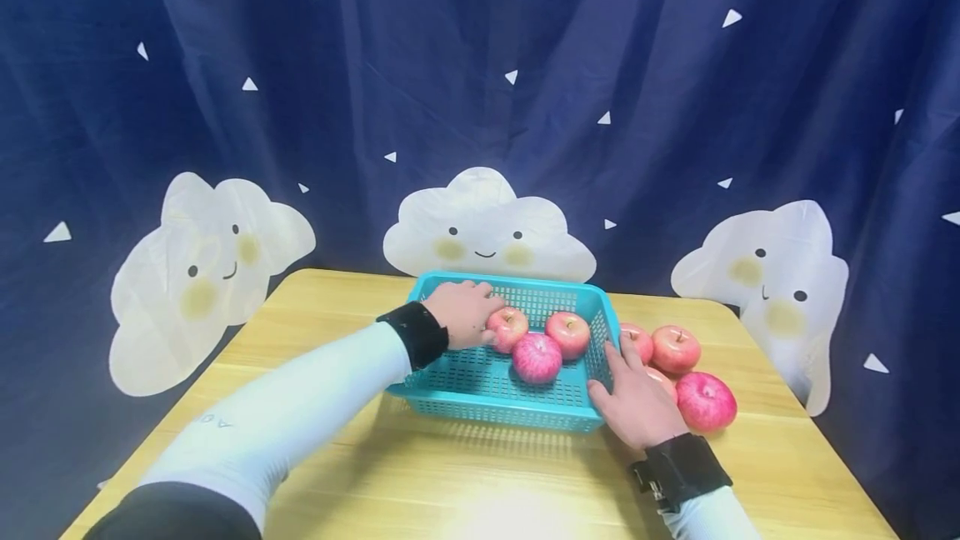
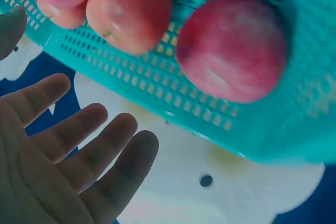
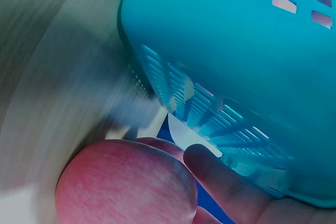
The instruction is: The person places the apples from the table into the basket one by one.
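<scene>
A turquoise mesh basket point(image 1: 495, 407) stands on the table, with red apples point(image 1: 537, 358) inside it. My left hand point(image 1: 461, 313) is over the basket's left part, beside an apple point(image 1: 507, 328). In the left wrist view its fingers point(image 2: 123, 166) are spread and grip nothing; an apple point(image 2: 231, 48) lies near the basket's end. My right hand point(image 1: 637, 398) is at the basket's right side, between the rim and a group of apples point(image 1: 707, 402) on the table. The right wrist view has an apple point(image 3: 126, 182) close to its extended finger point(image 3: 226, 182).
The apples on the table, among them a pale red apple point(image 1: 676, 348), crowd the basket's right side. A wooden table point(image 1: 337, 482) bears everything. Behind its far edge hangs a dark blue curtain point(image 1: 450, 107) with white clouds.
</scene>
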